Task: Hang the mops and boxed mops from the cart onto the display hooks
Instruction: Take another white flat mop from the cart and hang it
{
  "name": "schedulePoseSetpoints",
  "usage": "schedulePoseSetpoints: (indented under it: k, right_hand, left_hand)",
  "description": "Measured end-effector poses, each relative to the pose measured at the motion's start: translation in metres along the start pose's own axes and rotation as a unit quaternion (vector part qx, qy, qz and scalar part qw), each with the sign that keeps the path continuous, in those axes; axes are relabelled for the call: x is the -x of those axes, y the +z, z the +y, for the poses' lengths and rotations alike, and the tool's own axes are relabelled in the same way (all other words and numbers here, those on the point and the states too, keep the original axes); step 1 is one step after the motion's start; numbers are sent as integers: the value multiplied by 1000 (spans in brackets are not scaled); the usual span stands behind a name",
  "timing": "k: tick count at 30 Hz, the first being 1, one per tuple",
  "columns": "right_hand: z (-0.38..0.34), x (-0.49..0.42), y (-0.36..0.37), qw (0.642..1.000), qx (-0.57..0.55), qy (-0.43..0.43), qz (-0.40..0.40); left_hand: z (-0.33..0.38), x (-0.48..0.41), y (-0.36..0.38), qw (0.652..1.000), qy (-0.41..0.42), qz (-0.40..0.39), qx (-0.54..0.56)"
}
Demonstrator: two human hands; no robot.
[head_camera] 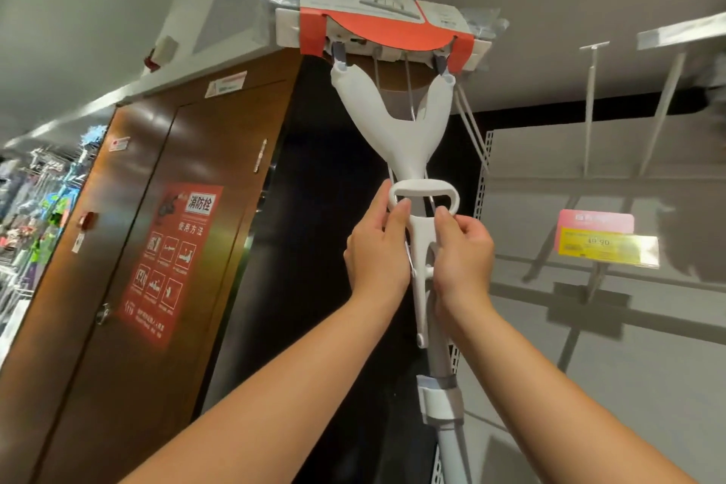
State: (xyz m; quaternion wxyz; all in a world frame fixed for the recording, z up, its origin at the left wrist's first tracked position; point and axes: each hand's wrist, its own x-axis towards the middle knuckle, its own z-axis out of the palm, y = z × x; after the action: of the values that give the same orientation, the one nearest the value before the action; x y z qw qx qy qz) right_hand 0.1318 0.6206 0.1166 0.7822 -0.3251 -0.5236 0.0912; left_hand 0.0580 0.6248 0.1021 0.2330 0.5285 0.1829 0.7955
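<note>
Mid-hang: the left hand (377, 251) and right hand (463, 253), fingers (398, 211) curled round its white pull handle (424, 184), hold the sponge mop (408, 137) head-up near the wall panel (530, 350); next, likely, lifting it onto a display hook (590, 110) at right.

Mop (408, 137): I read a white frame, with a pale grey pole at 6 o'clock.
Card sleeve (393, 31): orange-red and white, 12 o'clock.
Cabinet (188, 153): glossy brown, 9 o'clock.
Poster (169, 263): red, white pictograms (print blurred).
Price tag (601, 244): pink over yellow, 3 o'clock.
</note>
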Motion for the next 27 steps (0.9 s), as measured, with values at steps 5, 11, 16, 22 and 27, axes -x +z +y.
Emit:
schedulePoseSetpoints:
  k: [5,11,16,22,27]
  right_hand:
    - [4,-38,-4,999,-17,-23,22]
    - [12,-91,-16,995,-4,-57,84]
    - [26,-132,-22,988,26,-89,121]
    - [35,-167,-22,983,17,-112,145]
    - [32,-189,-23,972,44,-148,175]
  left_hand:
    - [-9,-29,31,999,15,-33,9]
    - [-28,-65,82,994,18,-87,60]
    - [-48,-91,117,986,6,-126,109]
    - [-64,-117,143,978,25,-159,136]
    - [-64,-136,160,975,51,-168,137]
